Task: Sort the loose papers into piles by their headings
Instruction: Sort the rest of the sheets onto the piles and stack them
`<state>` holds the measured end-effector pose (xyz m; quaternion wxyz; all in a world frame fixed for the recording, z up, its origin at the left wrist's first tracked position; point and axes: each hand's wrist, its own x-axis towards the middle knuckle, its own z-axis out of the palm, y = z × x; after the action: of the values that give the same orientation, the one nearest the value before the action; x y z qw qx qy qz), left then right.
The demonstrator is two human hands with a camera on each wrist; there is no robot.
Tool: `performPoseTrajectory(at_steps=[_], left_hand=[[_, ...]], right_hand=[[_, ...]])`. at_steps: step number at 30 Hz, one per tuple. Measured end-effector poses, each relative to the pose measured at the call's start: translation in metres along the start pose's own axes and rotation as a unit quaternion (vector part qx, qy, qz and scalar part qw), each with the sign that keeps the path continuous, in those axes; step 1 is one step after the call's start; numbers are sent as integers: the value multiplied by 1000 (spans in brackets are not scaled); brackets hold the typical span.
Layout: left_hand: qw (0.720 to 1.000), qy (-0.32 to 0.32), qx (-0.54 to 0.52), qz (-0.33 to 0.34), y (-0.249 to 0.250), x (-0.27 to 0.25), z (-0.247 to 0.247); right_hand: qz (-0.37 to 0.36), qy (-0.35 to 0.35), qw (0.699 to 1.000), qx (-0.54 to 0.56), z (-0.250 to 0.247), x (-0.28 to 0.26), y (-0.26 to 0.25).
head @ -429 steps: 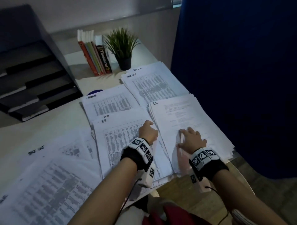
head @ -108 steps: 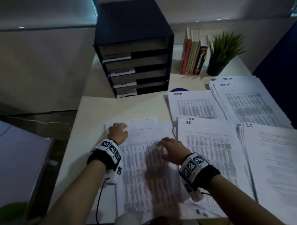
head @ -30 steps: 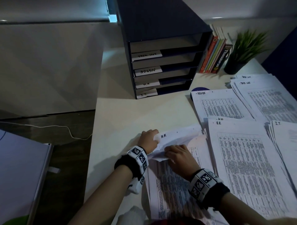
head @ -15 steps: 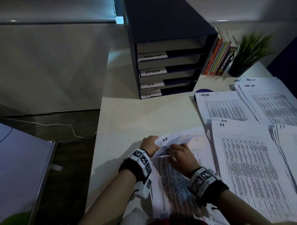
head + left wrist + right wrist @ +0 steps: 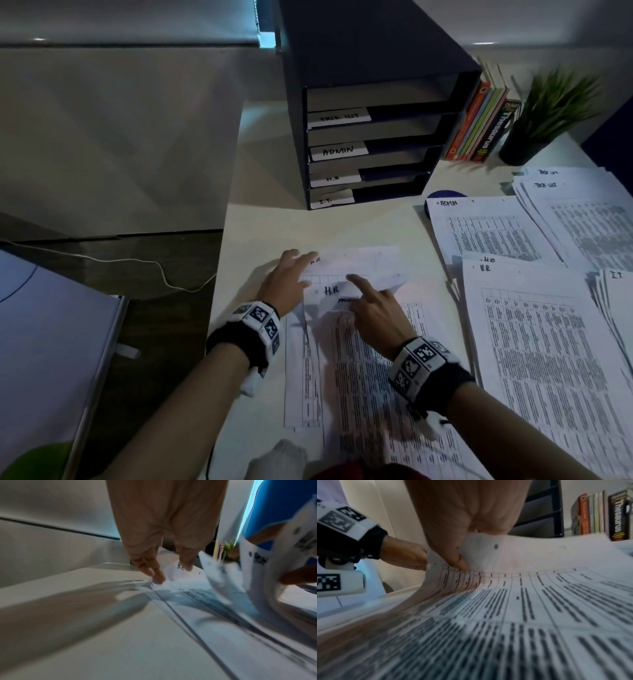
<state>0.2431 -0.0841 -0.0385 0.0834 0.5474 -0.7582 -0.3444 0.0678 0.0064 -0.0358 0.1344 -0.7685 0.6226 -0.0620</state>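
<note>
Half a second ago your left hand (image 5: pixel 286 284) gripped the unsorted stack's (image 5: pixel 359 342) corner; now its fingers lie spread on the bottom H.R sheet (image 5: pixel 356 260). Your right hand (image 5: pixel 373 313) pinches the lifted sheets; slip, and they fall unsorted. Only the right wrist view shows that thumb (image 5: pixel 455 557) pinching.

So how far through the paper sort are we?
Four headed piles lie at the right: ADMIN pile, task-list pile, H.R pile, I.T pile. In hand: left hand steadies, right hand lifts sheets of the unsorted stack. That stack remains.
</note>
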Motion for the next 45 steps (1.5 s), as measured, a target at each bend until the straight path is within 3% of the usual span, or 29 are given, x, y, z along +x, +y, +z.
performPoseTrajectory(at_steps=[4, 7, 9, 13, 18, 24, 28, 32, 34, 36, 39, 42, 43, 45], left_hand=[[994, 103, -5, 43, 0, -10, 9], [985, 166, 48, 25, 1, -14, 8], [981, 192, 21, 3, 2, -13, 5], [971, 146, -185, -36, 2, -12, 3], [968, 108, -216, -65, 1, -19, 12], [978, 48, -160, -127, 0, -17, 33], [987, 15, -98, -127, 4, -15, 40], [989, 68, 6, -134, 13, -12, 25], [987, 133, 16, -87, 21, -7, 8], [973, 220, -70, -16, 37, -4, -18], [928, 331, -171, 24, 70, -4, -61], [866, 451, -186, 108, 97, -3, -102], [854, 462, -190, 144, 102, -2, -112], [863, 424, -189, 201, 105, 1, -121]], right_hand=[[-23, -9, 1000, -14, 4, -10, -3], [-47, 2, 999, 28, 2, -13, 1], [-55, 10, 997, 58, -1, -13, 1], [-58, -10, 997, 42, -2, -10, -1], [5, -116, 993, 15, -13, 12, 0], [20, -179, 984, -12, -18, 28, -5], [-10, -156, 988, -15, -19, 17, -2], [-16, -158, 987, -35, -21, 11, 3], [-6, -154, 987, -44, -21, 8, 5], [4, -142, 988, -54, -22, 6, 6], [9, -129, 988, -80, -22, 5, 6], [23, -110, 991, -77, -23, 3, 7], [22, -78, 994, -68, -24, 2, 7], [16, 45, 997, -63, -31, 2, 7]])
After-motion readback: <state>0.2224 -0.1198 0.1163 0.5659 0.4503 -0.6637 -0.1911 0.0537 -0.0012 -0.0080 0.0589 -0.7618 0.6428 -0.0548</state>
